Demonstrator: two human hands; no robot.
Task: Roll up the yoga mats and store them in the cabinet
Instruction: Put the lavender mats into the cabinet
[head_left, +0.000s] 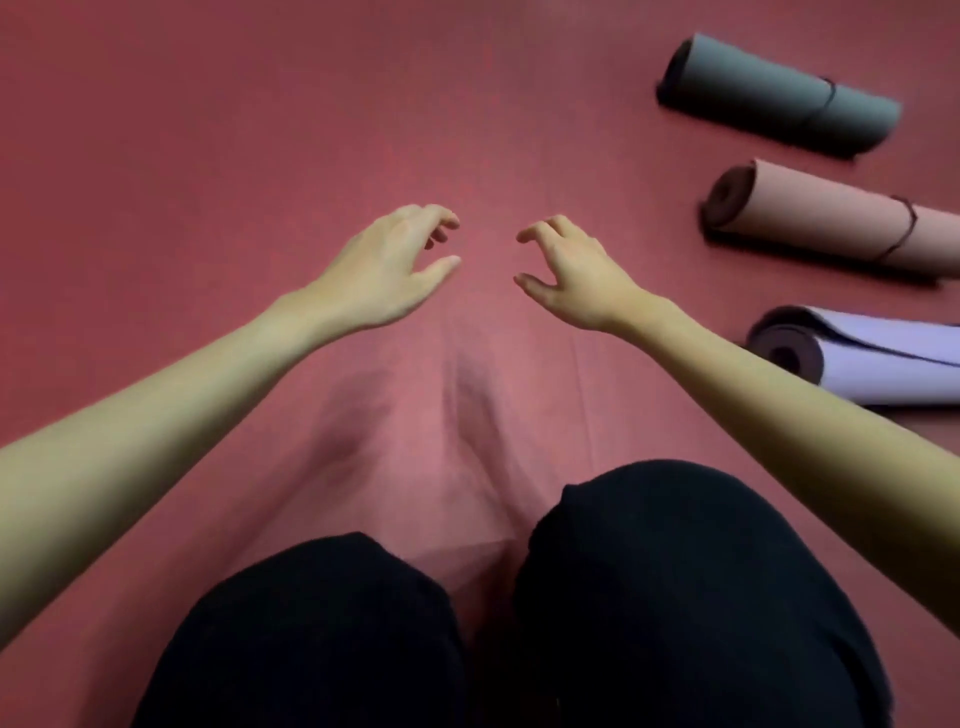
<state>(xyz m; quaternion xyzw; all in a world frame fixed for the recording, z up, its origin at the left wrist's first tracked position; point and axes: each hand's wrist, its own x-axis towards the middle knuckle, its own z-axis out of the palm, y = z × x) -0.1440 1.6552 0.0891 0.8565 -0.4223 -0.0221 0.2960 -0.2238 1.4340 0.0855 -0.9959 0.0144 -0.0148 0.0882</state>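
Red flat yoga mat (363, 130) underfoot, unrolled; left hand (387, 270) and right hand (571, 275) hovering apart, fingers loosely curled, gripping nothing. Risk: crooked start, telescoping roll. Unbanded lilac rolled mat (857, 364) likely to spring open.

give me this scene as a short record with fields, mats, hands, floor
left hand: open, holds nothing
right hand: open, holds nothing
flat mat: pink, unrolled under the knees
grey mat: rolled, banded
tan mat: rolled, banded
lilac mat: rolled, no band seen, outer edge loose
floor: red
cabinet: not in view
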